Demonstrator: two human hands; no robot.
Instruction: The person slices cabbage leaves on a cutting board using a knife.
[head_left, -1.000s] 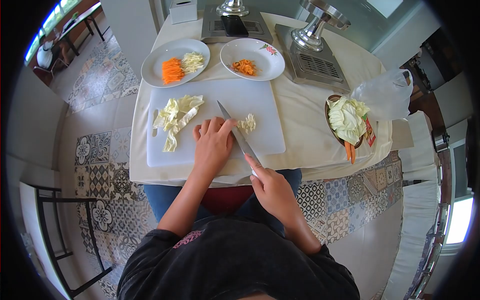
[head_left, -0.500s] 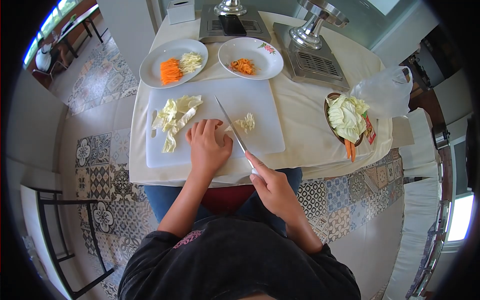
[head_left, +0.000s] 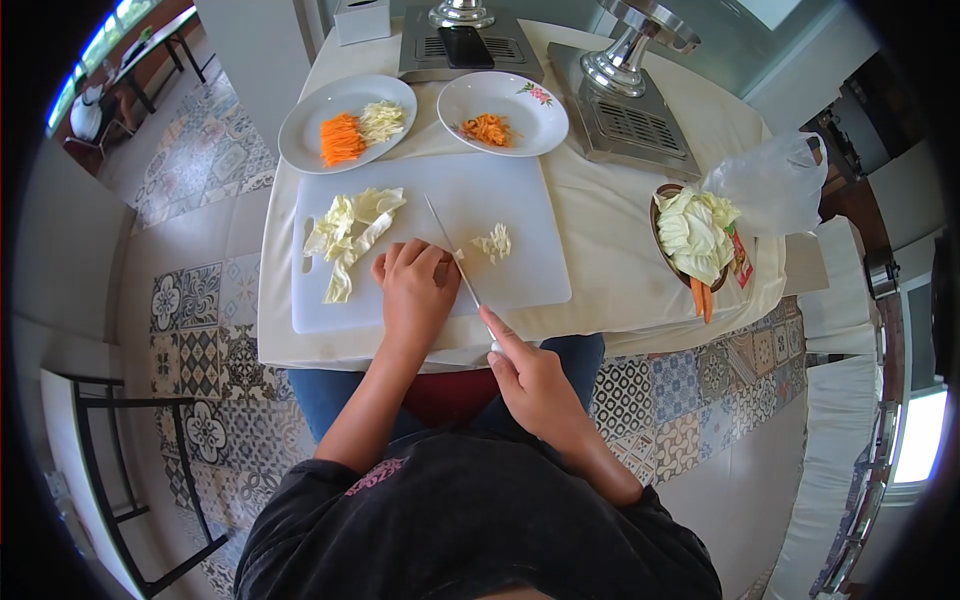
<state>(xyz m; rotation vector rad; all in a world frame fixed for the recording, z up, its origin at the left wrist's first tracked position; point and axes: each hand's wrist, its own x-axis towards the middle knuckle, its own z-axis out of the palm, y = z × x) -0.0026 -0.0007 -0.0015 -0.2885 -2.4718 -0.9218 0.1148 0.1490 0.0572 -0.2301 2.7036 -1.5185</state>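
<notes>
My right hand (head_left: 535, 375) grips a kitchen knife (head_left: 466, 278) by its pale handle, the index finger stretched along the top. The long blade slants away to the upper left, close beside my left hand's fingertips. On the white cutting board (head_left: 520, 200), my left hand (head_left: 415, 290) is closed, its fingers curled down over a cabbage piece (head_left: 458, 254); only a pale bit shows by the blade. Right of the knife lies a small heap of shredded cabbage (head_left: 494, 243). Larger cabbage leaves (head_left: 350, 235) rest at the board's left.
Beyond the board, one plate (head_left: 300, 120) bears carrot and pale shreds; a flowered plate (head_left: 540, 115) bears orange shreds. Metal stands (head_left: 640, 130) and a phone (head_left: 465, 47) are behind. To the right, a bowl holds cabbage (head_left: 693, 235) and carrots (head_left: 702, 298), near a plastic bag (head_left: 770, 185).
The knife and my right hand have shifted left, bringing the blade against the left fingertips. My left fingers have drawn in tighter. The shredded heap now lies apart from the blade.
</notes>
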